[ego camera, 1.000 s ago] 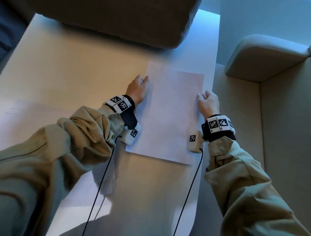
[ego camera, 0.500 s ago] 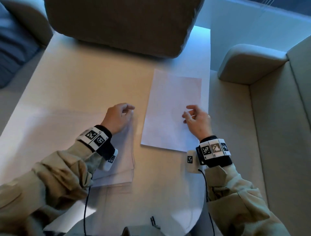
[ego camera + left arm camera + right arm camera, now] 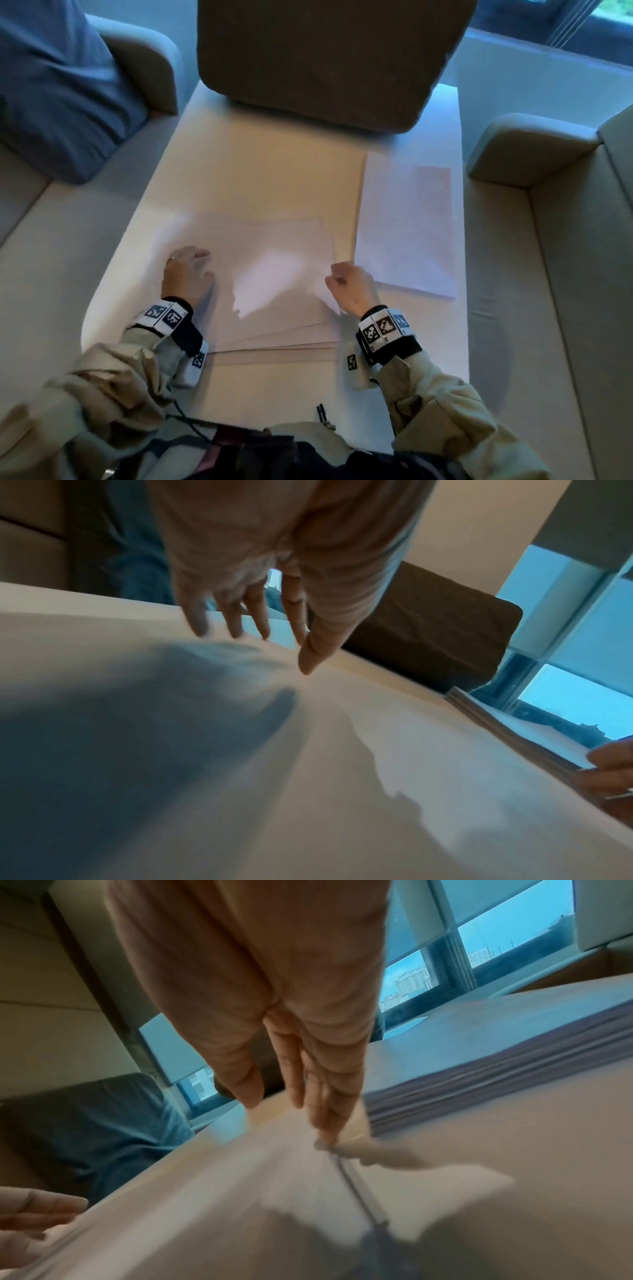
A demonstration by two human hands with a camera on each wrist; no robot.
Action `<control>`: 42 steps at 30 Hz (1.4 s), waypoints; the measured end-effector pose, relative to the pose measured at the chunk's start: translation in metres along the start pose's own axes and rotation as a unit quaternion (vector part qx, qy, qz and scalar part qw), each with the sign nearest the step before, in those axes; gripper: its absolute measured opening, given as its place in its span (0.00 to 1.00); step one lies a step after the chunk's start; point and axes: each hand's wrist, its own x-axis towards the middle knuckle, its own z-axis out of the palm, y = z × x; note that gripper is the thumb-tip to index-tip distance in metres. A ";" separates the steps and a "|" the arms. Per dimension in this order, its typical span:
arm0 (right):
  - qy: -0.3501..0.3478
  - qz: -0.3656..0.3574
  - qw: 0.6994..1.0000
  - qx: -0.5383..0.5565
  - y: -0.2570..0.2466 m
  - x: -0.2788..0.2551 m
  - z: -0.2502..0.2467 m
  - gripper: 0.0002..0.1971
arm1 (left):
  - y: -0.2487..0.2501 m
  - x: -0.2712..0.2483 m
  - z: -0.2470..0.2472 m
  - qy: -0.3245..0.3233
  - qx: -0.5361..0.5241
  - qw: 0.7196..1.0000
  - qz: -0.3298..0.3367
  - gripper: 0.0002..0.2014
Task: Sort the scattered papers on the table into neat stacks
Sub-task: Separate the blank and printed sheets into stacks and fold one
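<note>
Head view: table [image 3: 260, 171] bears two paper groups: one neat stack [image 3: 407, 226] at right, one fanned pile [image 3: 274, 274] between two hands. Left hand [image 3: 186, 277] rests on pile.

Left wrist: fingers [image 3: 236, 620] spread, tips touching paper.

Right wrist: right hand [image 3: 308, 1069] pinches pile's edge, fingers together.

Dim, bluish daylight comes from the window [image 3: 514, 942]. A bright patch glares on the papers [image 3: 274, 274] beside hand shadows. Wrist views are blurred and warped at the edges.
</note>
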 end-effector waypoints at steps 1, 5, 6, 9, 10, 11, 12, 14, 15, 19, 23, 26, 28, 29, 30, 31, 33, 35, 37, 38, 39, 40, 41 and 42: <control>-0.008 0.009 1.000 -0.004 -0.006 0.000 0.007 0.16 | -0.008 0.001 -0.004 0.008 0.013 0.999 -0.038 0.23; 0.018 0.054 0.998 -0.027 -0.023 0.002 0.032 0.25 | -0.030 0.001 -0.018 -0.003 0.038 0.988 -0.151 0.48; 0.038 0.068 0.997 -0.027 -0.025 0.004 0.037 0.25 | -0.034 0.002 -0.020 -0.005 0.038 0.987 -0.153 0.53; 0.081 0.117 0.990 -0.023 -0.031 0.009 0.049 0.28 | -0.042 0.007 -0.024 -0.008 0.061 0.988 -0.145 0.58; 0.084 0.133 0.987 -0.021 -0.033 0.011 0.052 0.31 | -0.044 0.010 -0.026 -0.012 0.069 0.987 -0.144 0.57; 0.086 0.146 0.985 -0.023 -0.035 0.011 0.055 0.33 | -0.046 0.012 -0.028 -0.015 0.075 0.987 -0.143 0.56; 0.087 0.155 0.984 -0.030 -0.037 0.012 0.057 0.35 | -0.048 0.014 -0.031 -0.018 0.077 0.986 -0.144 0.55; 0.093 0.172 0.980 -0.039 -0.039 0.014 0.061 0.37 | -0.052 0.017 -0.035 -0.030 0.074 0.987 -0.142 0.54; 0.094 0.183 0.978 -0.037 -0.039 0.015 0.063 0.38 | -0.053 0.018 -0.036 -0.037 0.067 0.987 -0.139 0.53; 0.125 0.194 0.973 -0.030 -0.042 0.013 0.069 0.33 | -0.056 0.018 -0.036 -0.038 0.046 0.990 -0.129 0.51; 0.214 0.063 0.974 -0.043 -0.044 0.000 0.078 0.27 | -0.060 0.019 -0.032 -0.031 0.027 0.990 -0.132 0.52; 0.200 -0.005 0.978 -0.050 -0.048 -0.008 0.089 0.38 | -0.062 0.019 -0.031 -0.030 0.022 0.991 -0.131 0.50; 0.165 -0.011 0.983 -0.075 -0.051 -0.009 0.095 0.43 | -0.062 0.019 -0.031 -0.030 0.021 0.991 -0.129 0.50; 0.152 -0.010 0.984 -0.089 -0.051 -0.009 0.095 0.43 | -0.062 0.019 -0.031 -0.031 0.018 0.991 -0.129 0.50; 0.146 -0.010 0.984 -0.098 -0.051 -0.008 0.095 0.44 | -0.062 0.020 -0.031 -0.031 0.014 0.991 -0.128 0.49; 0.143 -0.011 0.984 -0.103 -0.050 -0.008 0.093 0.44 | -0.063 0.020 -0.030 -0.032 0.010 0.991 -0.127 0.49; 0.137 -0.022 0.984 -0.108 -0.049 -0.008 0.090 0.44 | -0.064 0.021 -0.029 -0.034 0.004 0.991 -0.126 0.50; 0.127 -0.035 0.985 -0.111 -0.046 -0.008 0.089 0.45 | -0.065 0.022 -0.029 -0.033 0.004 0.992 -0.126 0.50; 0.126 -0.040 0.986 -0.104 -0.042 -0.007 0.088 0.45 | -0.065 0.022 -0.029 -0.034 0.004 0.991 -0.126 0.50; 0.128 -0.040 0.986 -0.098 -0.041 -0.006 0.087 0.45 | -0.065 0.021 -0.029 -0.034 0.002 0.991 -0.127 0.50; 0.133 -0.040 0.986 -0.088 -0.041 -0.006 0.086 0.45 | -0.065 0.021 -0.028 -0.034 0.000 0.991 -0.129 0.49; 0.138 -0.042 0.987 -0.071 -0.042 -0.006 0.085 0.44 | -0.065 0.021 -0.028 -0.032 -0.001 0.991 -0.130 0.49; 0.145 -0.044 0.987 -0.051 -0.043 -0.006 0.084 0.42 | -0.065 0.021 -0.028 -0.032 -0.003 0.991 -0.130 0.49; 0.152 -0.045 0.987 -0.032 -0.045 -0.007 0.083 0.39 | -0.066 0.021 -0.028 -0.031 -0.004 0.991 -0.129 0.49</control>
